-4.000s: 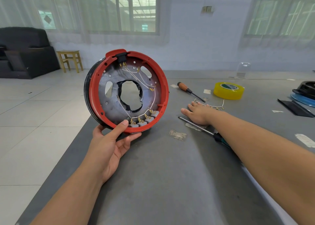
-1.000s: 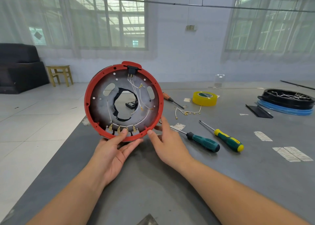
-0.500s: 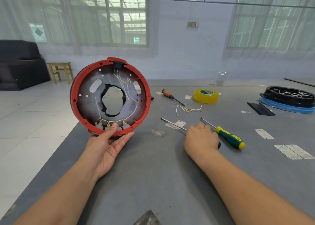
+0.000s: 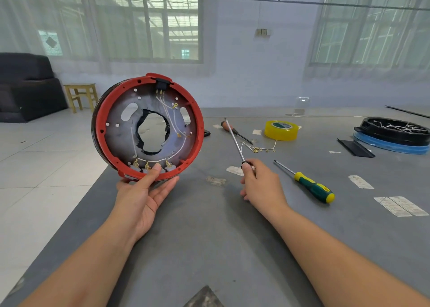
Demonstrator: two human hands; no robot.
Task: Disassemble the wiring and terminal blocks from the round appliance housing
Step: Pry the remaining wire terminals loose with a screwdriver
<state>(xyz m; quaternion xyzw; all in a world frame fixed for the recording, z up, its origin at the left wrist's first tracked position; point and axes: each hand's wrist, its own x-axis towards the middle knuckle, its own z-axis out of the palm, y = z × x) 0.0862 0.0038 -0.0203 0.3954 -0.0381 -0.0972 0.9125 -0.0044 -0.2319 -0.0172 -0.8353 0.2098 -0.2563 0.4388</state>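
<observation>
The round housing (image 4: 116, 129) has a red rim and a grey plate with a ragged centre hole. It stands on edge, open side toward me, at the table's left edge. White wires (image 4: 172, 120) run from a black connector (image 4: 161, 84) at its top to grey terminal blocks (image 4: 149, 167) with brass lugs along the bottom. My left hand (image 4: 142, 195) holds the lower rim, thumb on the blocks. My right hand (image 4: 260, 185) grips a screwdriver (image 4: 233, 139), its metal shaft pointing up and away, clear of the housing.
On the grey table (image 4: 209, 248) lie a yellow-green screwdriver (image 4: 309, 185), an orange-handled screwdriver (image 4: 235, 132), a loose wire set with brass lugs (image 4: 258, 148), a yellow tape roll (image 4: 281, 130) and a black housing on a blue ring (image 4: 393, 135) with wires at far right.
My right hand has lifted the teal-handled screwdriver off the table; half a second ago it was only reaching down on it. The housing stays upright in my left hand.
</observation>
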